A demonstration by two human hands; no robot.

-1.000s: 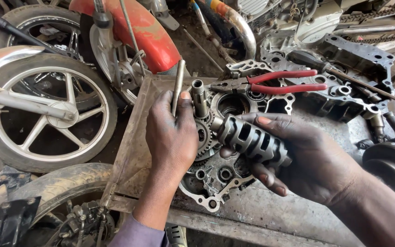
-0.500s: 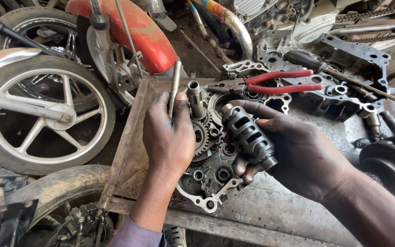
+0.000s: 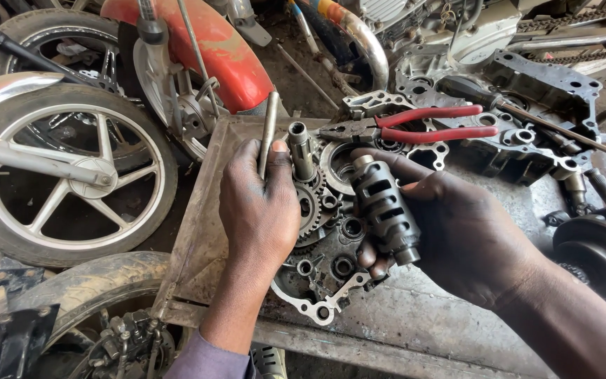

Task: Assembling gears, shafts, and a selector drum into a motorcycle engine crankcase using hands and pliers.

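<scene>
My right hand (image 3: 468,235) grips a dark grooved shift drum (image 3: 386,209), held tilted over an open engine case half (image 3: 331,245) with gears inside. My left hand (image 3: 259,210) rests on the gear cluster and pinches a thin steel rod (image 3: 268,133) that points away from me. An upright shaft (image 3: 300,150) stands in the case just right of that rod. The case lies on a rusty metal tray (image 3: 201,238).
Red-handled pliers (image 3: 422,124) lie across the far edge of the case. Another dark engine case (image 3: 527,105) sits at the back right. Motorcycle wheels (image 3: 64,175) and a red fender (image 3: 215,49) crowd the left. A round dark part (image 3: 597,253) sits at the right.
The right hand has turned the shift drum from lying across the case to a more upright tilt and lifted it slightly. The left hand stays on the gears with the rod.
</scene>
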